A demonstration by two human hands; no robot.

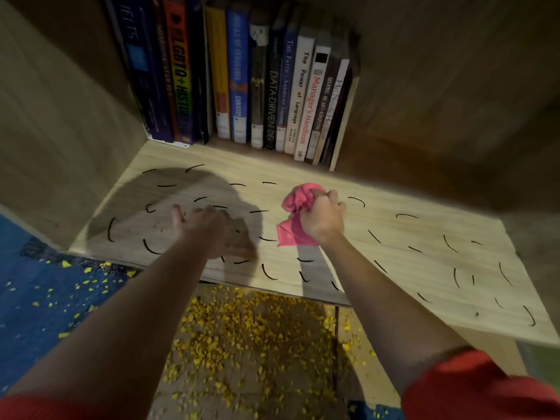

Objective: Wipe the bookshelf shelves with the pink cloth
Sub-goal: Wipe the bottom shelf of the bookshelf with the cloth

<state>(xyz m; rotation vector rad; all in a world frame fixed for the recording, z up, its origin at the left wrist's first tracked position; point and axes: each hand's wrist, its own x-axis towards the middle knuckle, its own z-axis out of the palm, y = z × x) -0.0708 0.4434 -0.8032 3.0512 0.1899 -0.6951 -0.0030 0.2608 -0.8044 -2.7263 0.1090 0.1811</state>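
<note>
The right hand (322,218) is squeezed tight round the pink cloth (298,201), which is scrunched into a ball. One end of the cloth pokes up past the fingers and a flap hangs down by the wrist. The cloth is held just over the shelf (424,277), near its middle, but it is hard to tell if the flap touches the wood. To the left of the grip, the left hand (209,228) is held out with its fingers spread and nothing in it. It looks blurry, so it is not clear if it rests on the shelf. A big round shadow (157,195) lies under and beyond that hand. Short black marks (451,244) curve over the wood on both sides of the grip, to the left, to the right and in front of it, and a few tiny yellow bits lie near the left hand. Behind the grip a row of books (272,86) stands at the back of the shelf. Below the arms, lots of yellow crumbs (251,334) are spread on the floor (36,298). With marks all round the cloth, this shelf looks far from clean, so most of the wiping seems to be left. No other shelves show, so nobody can say how they are.
</note>
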